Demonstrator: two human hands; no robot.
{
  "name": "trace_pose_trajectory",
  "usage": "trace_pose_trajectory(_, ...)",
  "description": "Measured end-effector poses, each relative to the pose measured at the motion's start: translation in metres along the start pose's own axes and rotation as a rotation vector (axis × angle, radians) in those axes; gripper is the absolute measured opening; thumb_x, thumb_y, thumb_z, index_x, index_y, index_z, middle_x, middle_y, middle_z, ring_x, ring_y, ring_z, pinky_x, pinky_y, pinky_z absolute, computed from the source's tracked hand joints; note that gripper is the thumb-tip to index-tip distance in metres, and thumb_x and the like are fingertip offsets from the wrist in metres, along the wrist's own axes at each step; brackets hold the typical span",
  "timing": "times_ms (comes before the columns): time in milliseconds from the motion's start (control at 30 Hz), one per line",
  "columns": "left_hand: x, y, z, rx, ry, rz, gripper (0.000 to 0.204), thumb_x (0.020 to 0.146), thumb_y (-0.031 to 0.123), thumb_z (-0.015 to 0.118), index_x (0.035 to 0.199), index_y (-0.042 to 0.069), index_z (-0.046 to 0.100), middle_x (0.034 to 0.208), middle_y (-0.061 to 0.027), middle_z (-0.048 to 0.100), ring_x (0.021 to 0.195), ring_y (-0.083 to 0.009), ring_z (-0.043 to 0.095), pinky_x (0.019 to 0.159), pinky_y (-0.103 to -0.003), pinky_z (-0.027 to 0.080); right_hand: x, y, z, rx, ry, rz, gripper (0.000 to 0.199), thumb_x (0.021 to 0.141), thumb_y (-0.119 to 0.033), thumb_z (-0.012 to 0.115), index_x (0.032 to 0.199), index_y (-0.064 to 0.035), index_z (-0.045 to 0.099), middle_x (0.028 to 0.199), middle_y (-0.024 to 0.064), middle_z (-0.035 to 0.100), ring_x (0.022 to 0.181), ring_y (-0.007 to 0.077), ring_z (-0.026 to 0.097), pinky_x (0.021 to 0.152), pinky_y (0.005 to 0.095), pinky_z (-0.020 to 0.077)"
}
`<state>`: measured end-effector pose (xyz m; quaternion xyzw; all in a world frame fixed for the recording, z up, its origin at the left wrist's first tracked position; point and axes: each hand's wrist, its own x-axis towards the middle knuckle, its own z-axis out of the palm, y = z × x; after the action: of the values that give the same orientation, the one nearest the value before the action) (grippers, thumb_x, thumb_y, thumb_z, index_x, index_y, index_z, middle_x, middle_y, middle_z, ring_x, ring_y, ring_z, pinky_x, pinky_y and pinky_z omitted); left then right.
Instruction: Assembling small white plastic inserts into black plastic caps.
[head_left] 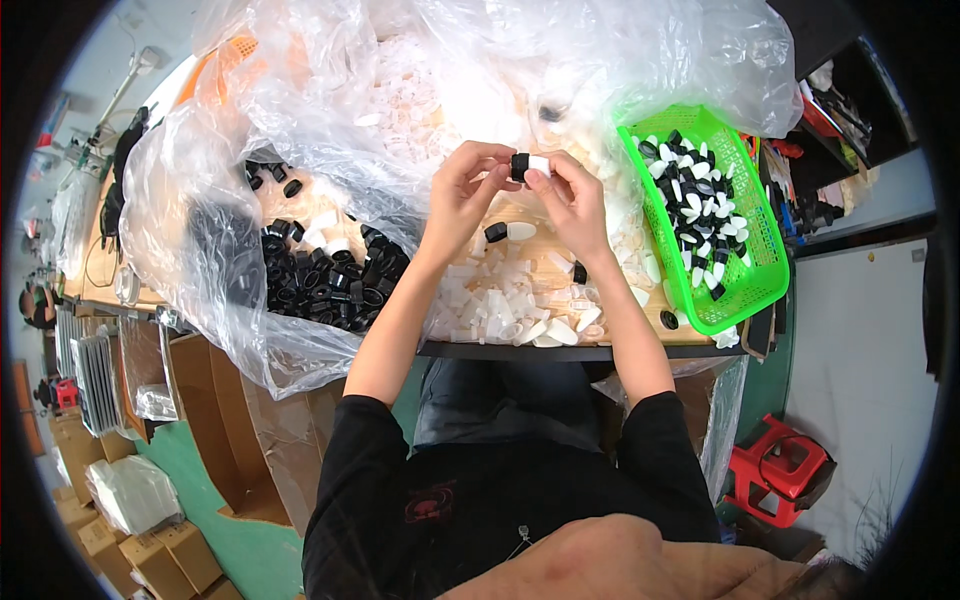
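Above the table's middle, my left hand (462,195) pinches a small black plastic cap (519,168). My right hand (575,205) closes on a white plastic piece (540,164), whose end meets the cap between both hands' fingertips. Whether the two are joined I cannot tell. Below them, a black cap with a white oval part (508,232) lies on the tabletop. Many loose black caps (320,285) are heaped left of my left forearm, on clear plastic. Small translucent white pieces (490,305) are spread between my forearms, with white oval pieces (560,330) near the front edge.
A bright green basket (770,245) holding many black-and-white pieces stands on the right. Crumpled clear plastic bags (330,110) cover the far and left parts of the table. A red stool (780,465) is on the floor at right; cardboard boxes (165,555) are stacked lower left.
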<state>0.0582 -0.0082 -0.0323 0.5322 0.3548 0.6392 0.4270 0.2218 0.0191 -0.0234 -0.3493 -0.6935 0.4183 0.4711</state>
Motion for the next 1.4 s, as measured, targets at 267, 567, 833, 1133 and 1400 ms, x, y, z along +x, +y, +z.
trace_pose_trajectory(267,-0.001,-0.004,-0.002,0.125,0.046,0.05,0.02,0.091,-0.008,0.058,0.11,-0.004,0.063,0.107,-0.0094,0.058,0.097,-0.0154,0.063,0.084,-0.03,0.06,0.001,0.011,0.002,0.135,-0.004,0.045,0.015,0.09,-0.005,0.067,0.102,0.0005,0.059,0.104,0.0056,0.065,0.092,0.0105,0.062,0.079,0.0235,0.0529)
trace_pose_trajectory(567,-0.002,-0.002,0.0,0.049,0.02,0.071,0.019,0.092,-0.008,0.057,0.11,-0.006,0.061,0.107,-0.01,0.059,0.1,-0.017,0.063,0.087,-0.032,0.059,0.005,0.016,-0.005,0.625,-0.051,0.268,0.018,0.087,-0.005,0.07,0.103,-0.0016,0.062,0.114,0.0084,0.063,0.102,0.0148,0.062,0.086,0.0285,0.053)
trace_pose_trajectory(833,-0.004,-0.003,-0.001,0.163,0.026,0.079,0.019,0.092,-0.01,0.054,0.11,-0.007,0.059,0.105,-0.009,0.058,0.1,-0.0158,0.062,0.087,-0.03,0.057,0.001,-0.001,0.005,0.391,-0.029,0.118,0.034,0.082,0.0,0.074,0.111,-0.0014,0.055,0.111,0.0089,0.063,0.099,0.0143,0.062,0.084,0.0266,0.0513)
trace_pose_trajectory(1133,-0.002,-0.003,0.002,0.222,0.099,0.066,0.023,0.09,-0.01,0.053,0.111,-0.003,0.051,0.105,-0.0058,0.054,0.1,-0.0119,0.055,0.087,-0.028,0.053,-0.002,-0.002,0.007,0.153,0.148,-0.122,0.041,0.081,0.001,0.076,0.112,-0.0007,0.048,0.101,0.0124,0.067,0.084,0.011,0.062,0.078,0.0246,0.0506)
trace_pose_trajectory(1400,0.001,0.0,-0.006,0.149,-0.066,0.02,0.014,0.09,-0.003,0.061,0.104,-0.005,0.059,0.104,-0.0083,0.059,0.094,-0.0134,0.062,0.08,-0.028,0.054,-0.001,-0.005,-0.003,0.102,0.055,-0.011,0.019,0.083,0.0,0.074,0.096,0.0025,0.06,0.103,0.0099,0.068,0.084,0.01,0.062,0.075,0.0225,0.0507)
